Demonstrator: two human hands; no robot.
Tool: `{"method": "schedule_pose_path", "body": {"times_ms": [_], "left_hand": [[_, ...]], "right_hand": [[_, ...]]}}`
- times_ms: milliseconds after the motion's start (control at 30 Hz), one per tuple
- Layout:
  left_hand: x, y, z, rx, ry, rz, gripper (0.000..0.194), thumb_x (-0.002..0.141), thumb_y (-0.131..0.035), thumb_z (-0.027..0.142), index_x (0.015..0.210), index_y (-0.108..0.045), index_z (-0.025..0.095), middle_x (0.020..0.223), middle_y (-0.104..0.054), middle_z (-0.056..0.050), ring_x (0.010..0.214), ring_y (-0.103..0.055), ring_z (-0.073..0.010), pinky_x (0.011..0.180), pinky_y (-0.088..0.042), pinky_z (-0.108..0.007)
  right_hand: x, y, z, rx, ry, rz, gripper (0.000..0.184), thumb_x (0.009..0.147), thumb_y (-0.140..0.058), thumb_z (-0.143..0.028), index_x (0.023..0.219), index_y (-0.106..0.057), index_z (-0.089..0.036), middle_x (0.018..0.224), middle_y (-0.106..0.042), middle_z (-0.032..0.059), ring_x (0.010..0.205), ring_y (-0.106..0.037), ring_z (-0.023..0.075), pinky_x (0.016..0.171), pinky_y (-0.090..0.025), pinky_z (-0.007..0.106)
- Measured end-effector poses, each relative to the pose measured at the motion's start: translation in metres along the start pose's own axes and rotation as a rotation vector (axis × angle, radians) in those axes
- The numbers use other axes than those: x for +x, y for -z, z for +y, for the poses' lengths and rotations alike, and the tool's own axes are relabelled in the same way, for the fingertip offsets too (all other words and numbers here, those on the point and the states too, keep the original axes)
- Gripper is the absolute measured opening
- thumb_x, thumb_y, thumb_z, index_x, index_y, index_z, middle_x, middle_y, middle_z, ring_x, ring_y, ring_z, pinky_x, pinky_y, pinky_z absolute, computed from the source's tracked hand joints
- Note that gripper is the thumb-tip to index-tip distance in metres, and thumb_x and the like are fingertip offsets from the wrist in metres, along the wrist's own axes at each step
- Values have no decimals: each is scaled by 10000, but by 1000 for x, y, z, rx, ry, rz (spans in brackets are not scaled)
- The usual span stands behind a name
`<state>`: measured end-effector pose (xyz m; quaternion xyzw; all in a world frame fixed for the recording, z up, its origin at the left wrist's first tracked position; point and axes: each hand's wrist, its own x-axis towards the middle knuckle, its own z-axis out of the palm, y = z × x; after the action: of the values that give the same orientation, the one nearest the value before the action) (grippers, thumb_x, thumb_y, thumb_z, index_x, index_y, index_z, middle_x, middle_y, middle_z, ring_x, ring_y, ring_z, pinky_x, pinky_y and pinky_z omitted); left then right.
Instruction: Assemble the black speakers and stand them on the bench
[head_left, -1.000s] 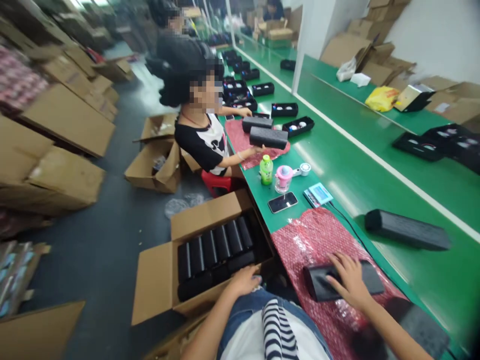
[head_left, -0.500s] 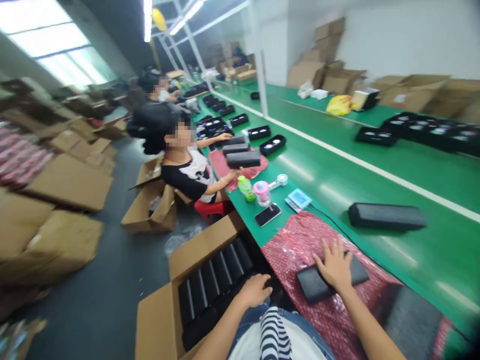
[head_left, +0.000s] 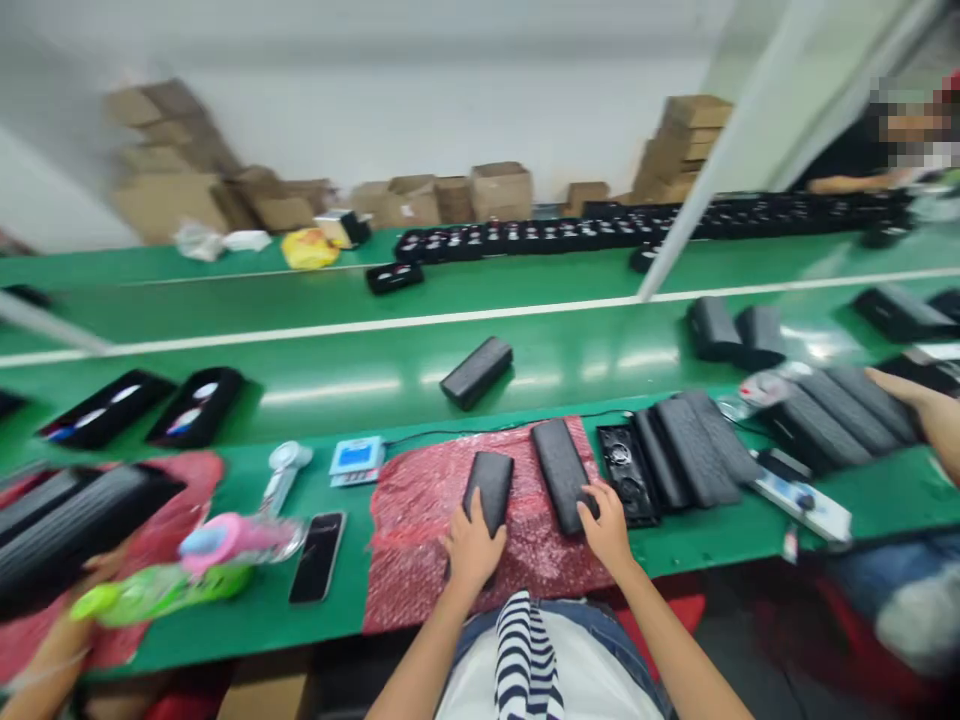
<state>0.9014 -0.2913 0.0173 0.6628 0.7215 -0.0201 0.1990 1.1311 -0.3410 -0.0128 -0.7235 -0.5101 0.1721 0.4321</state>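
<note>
1. Green bench (head_left: pixel 346 590): dark units (head_left: pixel 694 450) are lined up R of the work spot, w/ an open unit (head_left: pixel 628 475) at their L end, round parts exposed.
2. Pink bubble wrap (head_left: pixel 420 510): spread on bench under the work; best kept smooth, prob. to save surfaces from scuffs.
3. R black case (head_left: pixel 559 465): laid on wrap nr its R edge.
4. L black case (head_left: pixel 491 485): also on wrap, apart from R black case; partly covered by hand.
5. L hand (head_left: pixel 472 545): laid over L black case; whether gripped or only rested on can't be told.
6. R hand (head_left: pixel 607 520): set at near end of R black case, fingers bent; firm hold can't be confirmed. Light, even pressure is prob. best.
7. Blue-screen device (head_left: pixel 357 460): placed by wrap's far L corner; cord best kept clear of cases.
</note>
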Motion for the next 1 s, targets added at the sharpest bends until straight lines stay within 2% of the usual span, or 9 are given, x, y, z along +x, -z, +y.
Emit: {"method": "schedule_pose_path", "body": {"times_ms": [133, 300, 433, 500, 567, 633, 733, 867, 1000], "left_hand": [[19, -6, -4, 55, -41, 61, 915, 702, -587, 503, 1449, -134, 228, 1296, -388, -245, 1135, -485, -405, 878, -396, -523], [58, -3, -69, -337, -180, -31, 947, 645, -660, 428, 1428, -193, 175, 1386, -372, -186, 1253, -416, -310, 1019, -351, -439], [81, 7, -123, -580, -169, -137, 746, 683, -613, 399, 1342, -376, 141, 1377, -433, -130, 1280, -399, -244, 1086, -288, -371], [82, 10, -134, -627, -126, -144, 675, 724, -570, 407, 1311, -410, 115, 1339, -479, -138, 1244, -446, -225, 1061, -319, -336], [79, 10, -131, -611, -68, -113, 773, 696, -613, 444, 1337, -361, 94, 1339, -481, -159, 1219, -473, -229, 1030, -348, -315], [72, 10, -122, -529, -15, -64, 1005, 591, -713, 486, 1399, -253, 104, 1383, -431, -177, 1244, -451, -260, 1021, -350, -321], [64, 15, -108, -426, 1, -8, 1177, 522, -767, 488, 1450, -114, 175, 1443, -358, -166, 1293, -401, -281, 1013, -344, -316], [60, 28, -99, -348, 5, -43, 1054, 543, -747, 502, 1406, -220, 204, 1326, -506, -155, 1166, -528, -292, 915, -398, -319], [53, 27, -88, -373, 88, -26, 793, 550, -718, 559, 1175, -444, 155, 1178, -599, -164, 1058, -586, -278, 851, -424, -316]], "right_hand": [[0, 30, 28, 67, -263, 52, 308, 740, -526, -358, 962, -606, -160, 996, -594, 128, 959, -536, 279, 919, -415, 468], [19, 10, 40, 241, -434, -45, 552, 587, -641, -432, 1048, -553, -142, 1058, -601, 144, 906, -589, 274, 853, -475, 426], [44, -9, 50, 453, -615, -360, 978, 440, -711, -413, 1290, -360, -81, 1156, -558, 196, 991, -584, 306, 854, -481, 399], [54, -21, 53, 410, -623, -520, 1005, 452, -701, -404, 1327, -322, -88, 1186, -544, 197, 1037, -567, 313, 878, -468, 395], [56, -35, 48, 242, -516, -545, 1017, 439, -717, -384, 1325, -324, -76, 1251, -489, 214, 1153, -482, 339, 961, -409, 414], [50, -51, 32, 49, -376, -478, 1046, 452, -736, -395, 1337, -290, -64, 1315, -414, 228, 1248, -372, 354, 1024, -340, 434], [35, -74, -6, -202, -249, -406, 1039, 588, -696, -463, 1381, -177, -39, 1346, -355, 246, 1277, -333, 351, 1021, -335, 426], [17, -88, -52, -477, -229, -423, 1044, 660, -677, -479, 1395, -122, 13, 1239, -432, 291, 1139, -473, 400, 915, -407, 451], [-4, -81, -68, -504, -246, -383, 1018, 665, -682, -485, 1396, -150, -15, 1179, -485, 260, 1063, -532, 377, 871, -432, 430]]}}
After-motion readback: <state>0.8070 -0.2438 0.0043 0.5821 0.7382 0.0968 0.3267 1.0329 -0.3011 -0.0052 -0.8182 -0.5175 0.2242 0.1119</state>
